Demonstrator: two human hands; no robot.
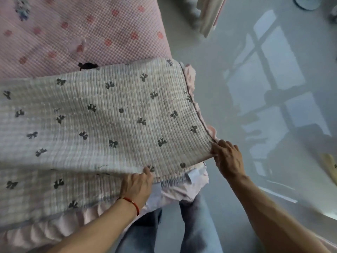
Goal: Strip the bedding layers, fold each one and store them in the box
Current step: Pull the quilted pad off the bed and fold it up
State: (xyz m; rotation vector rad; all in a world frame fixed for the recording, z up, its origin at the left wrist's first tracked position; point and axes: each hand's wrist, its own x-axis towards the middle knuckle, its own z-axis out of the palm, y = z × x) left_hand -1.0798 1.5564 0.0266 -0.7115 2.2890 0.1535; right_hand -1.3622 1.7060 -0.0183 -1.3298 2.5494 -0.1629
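Observation:
A cream quilted blanket point(102, 114) with small dark bows and a pink ruffled border lies folded over on the bed. My left hand point(136, 183), with a red cord on its wrist, pinches the near edge of the folded-over layer. My right hand point(228, 157) grips the blanket's right corner by the ruffle. Beneath and beyond it, a pink dotted bed cover point(87, 30) with red flower marks spreads over the mattress. No box is in view.
Grey glossy floor point(273, 79) with window reflections runs along the right of the bed. My legs in jeans point(182, 230) stand at the bed's corner. A curtain hem point(209, 15) hangs at top right; a yellowish object point(330, 167) shows at the right edge.

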